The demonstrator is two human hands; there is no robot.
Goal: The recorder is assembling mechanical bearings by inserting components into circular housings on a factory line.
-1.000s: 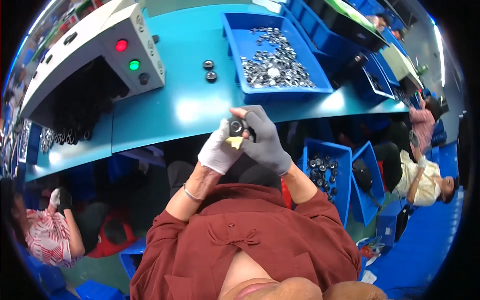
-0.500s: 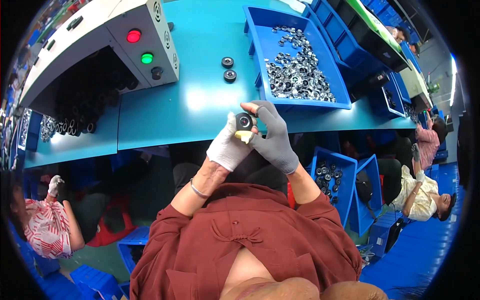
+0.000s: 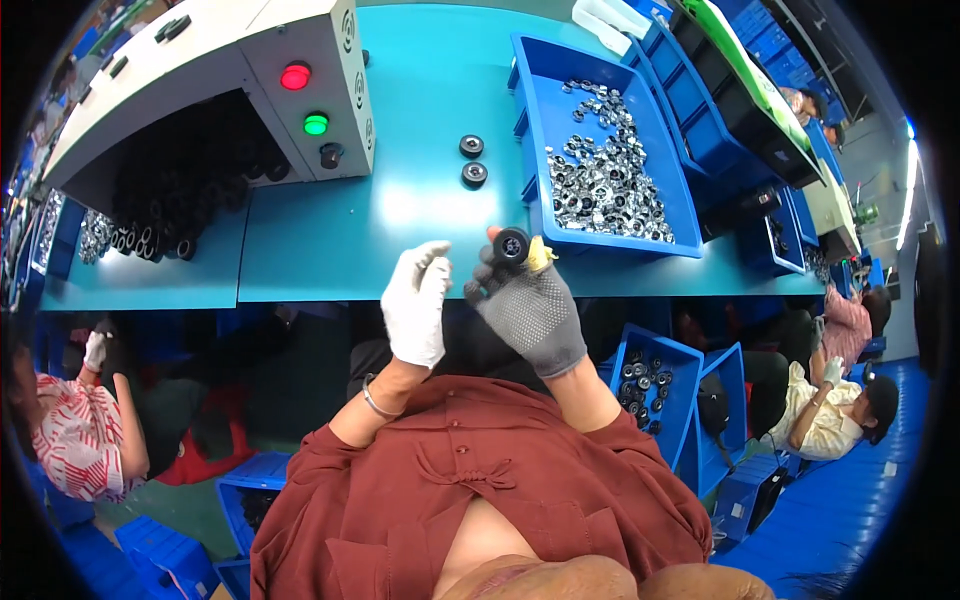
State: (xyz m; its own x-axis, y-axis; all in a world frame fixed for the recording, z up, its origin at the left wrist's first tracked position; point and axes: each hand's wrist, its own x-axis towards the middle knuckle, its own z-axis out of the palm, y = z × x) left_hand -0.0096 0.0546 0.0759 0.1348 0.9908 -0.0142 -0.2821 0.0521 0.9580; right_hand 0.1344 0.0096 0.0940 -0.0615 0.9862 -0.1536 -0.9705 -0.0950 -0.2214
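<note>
My right hand (image 3: 530, 310), in a grey dotted glove, is turned palm up and holds a small black toy-like wheel (image 3: 512, 246) at its fingertips. The wheel's spoked hub faces up. Something yellow (image 3: 541, 254) covers the end of the right thumb, against the wheel's side. To the left, my left hand (image 3: 416, 305) wears a white glove. Its fingers are loosely bent and apart, with nothing visible in them, and it does not touch the wheel. Two similar wheels, a farther one (image 3: 471, 146) and a nearer one (image 3: 474, 174), lie on the teal table (image 3: 420, 120).
A blue tray (image 3: 625, 240) of shiny hubs stands right. At left is a white machine (image 3: 265, 50) with red and green lights and a dark opening full of black rings. A blue bin (image 3: 668, 345) of wheels sits below the table edge. Co-workers sit on both sides.
My hands have parted: the left let go of the wheel and moved left. My right hand has turned palm up, keeping the wheel. The view has shifted slightly.
</note>
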